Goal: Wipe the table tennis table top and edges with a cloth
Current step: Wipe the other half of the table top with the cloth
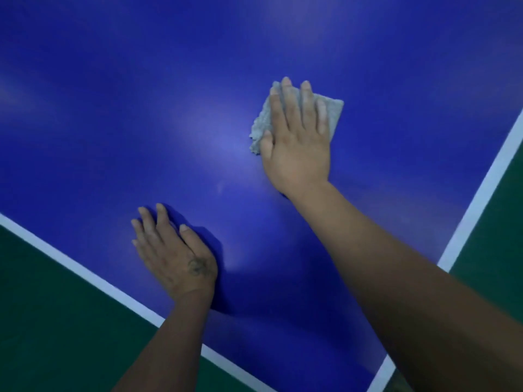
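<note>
The blue table tennis table top (141,108) fills most of the head view, with white edge lines along its left and right sides. A folded grey cloth (335,111) lies flat on the table right of centre. My right hand (297,142) presses down on the cloth with straight, spread fingers; the cloth shows around the fingertips and beside the thumb. Lower left, my left hand (175,250) rests flat on the bare blue surface near the left white line, fingers straight, holding nothing.
The white edge line (70,264) runs diagonally at the lower left and another white edge line (486,193) at the right. Dark green floor (42,321) lies beyond both edges. A bright light reflection sits on the table left of the cloth.
</note>
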Action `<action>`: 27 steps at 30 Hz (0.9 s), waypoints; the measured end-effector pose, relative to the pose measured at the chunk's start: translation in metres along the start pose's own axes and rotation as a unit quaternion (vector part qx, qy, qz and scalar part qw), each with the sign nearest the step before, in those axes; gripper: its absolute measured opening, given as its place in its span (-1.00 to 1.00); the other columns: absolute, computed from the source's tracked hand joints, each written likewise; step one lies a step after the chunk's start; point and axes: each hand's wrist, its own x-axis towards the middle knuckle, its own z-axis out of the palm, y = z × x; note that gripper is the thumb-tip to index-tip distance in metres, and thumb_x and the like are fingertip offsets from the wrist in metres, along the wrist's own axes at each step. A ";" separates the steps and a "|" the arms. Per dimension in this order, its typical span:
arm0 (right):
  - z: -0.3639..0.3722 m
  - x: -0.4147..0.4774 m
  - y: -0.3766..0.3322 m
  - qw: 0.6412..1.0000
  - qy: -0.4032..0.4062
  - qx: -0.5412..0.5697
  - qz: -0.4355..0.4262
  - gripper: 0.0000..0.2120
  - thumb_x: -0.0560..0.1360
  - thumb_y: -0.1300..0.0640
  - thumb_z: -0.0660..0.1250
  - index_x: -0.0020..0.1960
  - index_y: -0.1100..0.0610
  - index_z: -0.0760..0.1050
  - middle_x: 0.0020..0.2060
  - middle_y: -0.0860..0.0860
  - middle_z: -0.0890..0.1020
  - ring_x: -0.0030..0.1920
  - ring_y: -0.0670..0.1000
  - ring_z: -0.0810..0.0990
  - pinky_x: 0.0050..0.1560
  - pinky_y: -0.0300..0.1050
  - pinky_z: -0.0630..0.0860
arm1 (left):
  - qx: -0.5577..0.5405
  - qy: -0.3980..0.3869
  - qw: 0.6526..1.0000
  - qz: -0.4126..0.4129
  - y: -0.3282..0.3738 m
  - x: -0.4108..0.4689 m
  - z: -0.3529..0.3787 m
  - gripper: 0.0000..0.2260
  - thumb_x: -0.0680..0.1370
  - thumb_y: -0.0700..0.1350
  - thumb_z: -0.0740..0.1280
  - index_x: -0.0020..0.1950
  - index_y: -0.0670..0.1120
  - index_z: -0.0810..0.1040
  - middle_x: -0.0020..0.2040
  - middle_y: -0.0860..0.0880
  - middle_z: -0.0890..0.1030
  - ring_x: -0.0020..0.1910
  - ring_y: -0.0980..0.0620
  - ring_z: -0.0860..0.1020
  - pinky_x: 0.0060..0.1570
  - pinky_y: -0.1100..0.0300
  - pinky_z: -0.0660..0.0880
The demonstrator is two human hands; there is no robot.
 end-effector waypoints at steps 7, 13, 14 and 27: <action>0.021 -0.019 -0.087 0.987 -0.059 0.014 -0.150 -0.31 0.73 -0.14 0.00 0.77 0.12 -0.03 0.76 0.04 0.00 0.75 0.17 -0.10 0.71 0.21 -0.12 | -0.007 0.009 1.000 0.002 0.002 0.002 -0.002 -0.47 0.71 -0.09 0.07 0.69 -0.15 0.33 0.74 -0.13 0.22 0.75 -0.17 0.10 0.72 -0.18 -0.02; 0.020 -0.098 -0.021 0.965 -0.037 0.021 -0.260 -0.37 0.74 -0.11 0.12 0.74 0.09 0.14 0.73 0.01 0.17 0.74 0.12 0.08 0.71 0.19 0.05 | -0.012 0.010 1.000 0.004 0.002 0.001 -0.005 -0.47 0.70 -0.10 0.06 0.68 -0.16 0.36 0.73 -0.14 0.24 0.74 -0.19 0.13 0.72 -0.18 0.00; 0.017 -0.113 0.001 0.967 -0.029 0.027 -0.250 -0.37 0.73 -0.11 0.16 0.74 0.08 0.17 0.72 0.01 0.20 0.74 0.12 0.10 0.70 0.21 0.10 | -0.010 0.009 1.000 0.004 0.003 0.000 -0.006 -0.48 0.71 -0.10 0.07 0.68 -0.16 0.35 0.73 -0.14 0.24 0.74 -0.19 0.12 0.72 -0.17 0.00; -0.005 -0.100 0.057 0.979 0.031 -0.014 0.203 -0.28 0.68 -0.13 0.02 0.77 0.08 -0.05 0.76 0.06 0.02 0.75 0.23 -0.05 0.60 0.59 -0.10 | -0.002 0.025 1.000 0.015 0.004 -0.001 -0.005 -0.50 0.72 -0.13 0.14 0.69 -0.15 0.34 0.73 -0.14 0.24 0.74 -0.19 0.13 0.73 -0.16 0.00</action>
